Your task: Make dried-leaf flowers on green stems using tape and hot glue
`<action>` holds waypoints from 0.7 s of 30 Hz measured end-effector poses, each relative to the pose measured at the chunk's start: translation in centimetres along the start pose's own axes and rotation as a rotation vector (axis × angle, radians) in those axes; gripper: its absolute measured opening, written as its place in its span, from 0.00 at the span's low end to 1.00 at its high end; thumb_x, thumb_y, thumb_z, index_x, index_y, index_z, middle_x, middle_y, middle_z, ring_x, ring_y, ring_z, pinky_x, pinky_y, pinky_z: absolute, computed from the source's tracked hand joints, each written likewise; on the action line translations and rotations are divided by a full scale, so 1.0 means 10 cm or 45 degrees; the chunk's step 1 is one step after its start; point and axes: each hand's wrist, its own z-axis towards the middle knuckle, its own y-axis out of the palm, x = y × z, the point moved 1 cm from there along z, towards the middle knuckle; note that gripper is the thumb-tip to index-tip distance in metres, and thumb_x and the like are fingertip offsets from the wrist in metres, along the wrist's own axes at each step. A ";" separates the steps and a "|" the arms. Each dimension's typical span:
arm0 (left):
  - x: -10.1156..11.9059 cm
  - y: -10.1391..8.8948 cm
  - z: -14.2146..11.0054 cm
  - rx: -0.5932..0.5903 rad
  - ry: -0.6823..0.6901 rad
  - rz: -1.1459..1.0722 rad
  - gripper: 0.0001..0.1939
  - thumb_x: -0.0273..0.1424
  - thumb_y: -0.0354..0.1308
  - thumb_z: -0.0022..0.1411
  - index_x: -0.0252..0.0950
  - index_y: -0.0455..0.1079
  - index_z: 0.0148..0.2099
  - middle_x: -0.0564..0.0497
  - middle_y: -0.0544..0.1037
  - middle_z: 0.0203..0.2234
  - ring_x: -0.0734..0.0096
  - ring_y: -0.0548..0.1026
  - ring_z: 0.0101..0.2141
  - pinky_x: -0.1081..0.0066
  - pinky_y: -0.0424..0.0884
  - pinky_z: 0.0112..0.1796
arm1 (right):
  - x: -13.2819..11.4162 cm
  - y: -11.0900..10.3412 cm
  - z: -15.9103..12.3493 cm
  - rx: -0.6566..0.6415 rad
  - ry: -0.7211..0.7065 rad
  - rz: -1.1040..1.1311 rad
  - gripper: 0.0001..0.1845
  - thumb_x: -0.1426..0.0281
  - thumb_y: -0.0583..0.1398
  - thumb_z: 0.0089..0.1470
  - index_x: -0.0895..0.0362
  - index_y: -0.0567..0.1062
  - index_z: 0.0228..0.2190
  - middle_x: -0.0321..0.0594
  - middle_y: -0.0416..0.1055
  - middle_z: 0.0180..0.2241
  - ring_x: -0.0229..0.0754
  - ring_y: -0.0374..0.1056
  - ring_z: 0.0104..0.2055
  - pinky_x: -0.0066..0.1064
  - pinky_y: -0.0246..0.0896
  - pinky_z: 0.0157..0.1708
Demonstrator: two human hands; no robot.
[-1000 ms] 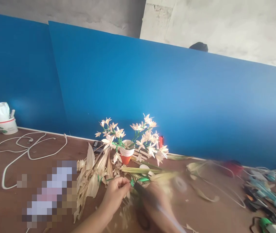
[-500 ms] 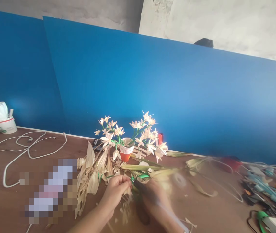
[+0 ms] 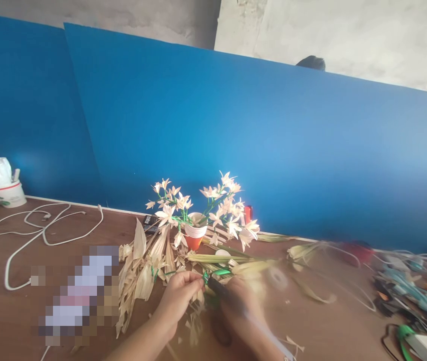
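My left hand (image 3: 180, 296) is closed, with thumb and fingertips pinching a small green-wrapped stem (image 3: 205, 277). My right hand (image 3: 245, 303) is wrapped round a black tool (image 3: 223, 293) that looks like a glue gun, its narrow tip close to the green stem; blur hides whether they touch. A pale translucent rod (image 3: 268, 333) runs back along my right wrist. Just behind my hands lie dry husk leaves (image 3: 144, 283) and a bright green strip (image 3: 221, 272). Beyond them, pale husk flowers (image 3: 232, 225) on green stems stand in an orange and white paper cup (image 3: 194, 240).
A white cable (image 3: 8, 260) loops over the brown table (image 3: 74, 225) on the left, near a blurred-out object (image 3: 80, 296). White tubs (image 3: 8, 193) stand at the far left. Tools and cords (image 3: 416, 296) crowd the right side. A blue panel (image 3: 236, 125) closes off the back.
Little differs. The black tool's tip and my right hand have shifted slightly at the green stem, while my left hand keeps its pinch in nearly the same place.
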 end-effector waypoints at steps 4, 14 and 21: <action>0.01 0.00 -0.01 -0.013 -0.006 0.001 0.09 0.35 0.58 0.47 0.35 0.70 0.23 0.55 0.69 0.16 0.74 0.64 0.21 0.75 0.58 0.25 | 0.02 0.00 -0.01 0.008 0.029 0.014 0.06 0.76 0.56 0.42 0.56 0.65 0.19 0.37 0.66 0.23 0.38 0.62 0.24 0.26 0.55 0.25; 0.02 0.01 -0.01 -0.050 -0.025 -0.024 0.08 0.35 0.57 0.48 0.36 0.69 0.23 0.56 0.70 0.15 0.74 0.65 0.20 0.75 0.59 0.25 | 0.01 0.00 -0.02 0.003 0.065 0.022 0.07 0.77 0.56 0.42 0.55 0.66 0.18 0.38 0.67 0.23 0.39 0.63 0.25 0.27 0.56 0.25; 0.04 0.01 -0.04 -0.051 -0.026 0.007 0.09 0.36 0.57 0.48 0.35 0.69 0.23 0.56 0.70 0.15 0.75 0.63 0.20 0.75 0.58 0.25 | 0.03 0.02 -0.01 0.005 0.051 -0.030 0.07 0.78 0.54 0.42 0.56 0.64 0.18 0.37 0.65 0.22 0.37 0.62 0.24 0.25 0.55 0.23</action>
